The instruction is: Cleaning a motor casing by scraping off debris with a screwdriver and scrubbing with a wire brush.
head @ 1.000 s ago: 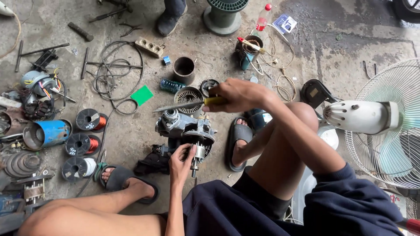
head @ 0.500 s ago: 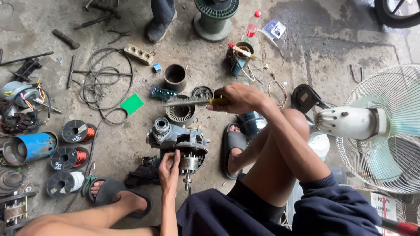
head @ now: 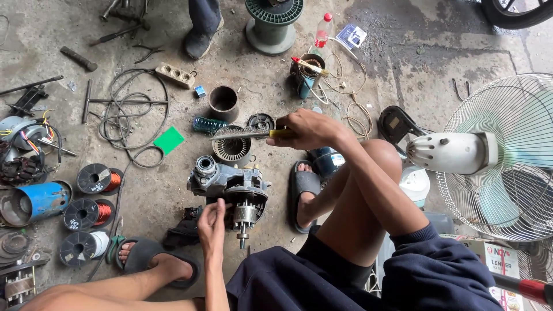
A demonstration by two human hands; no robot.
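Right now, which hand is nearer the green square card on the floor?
Left. The left hand sits on the grey motor assembly, below and right of the green card. The right hand, holding a wire brush, is farther right.

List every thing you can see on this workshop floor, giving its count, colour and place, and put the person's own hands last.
motor assembly: 1, grey, centre floor
wire brush: 1, yellow handle, above motor
wire spools: 3, black, left
green card: 1, left of centre
fan: 1, white, right
blue can: 1, far left
large spool: 1, green, top
left hand: on motor
right hand: holds brush
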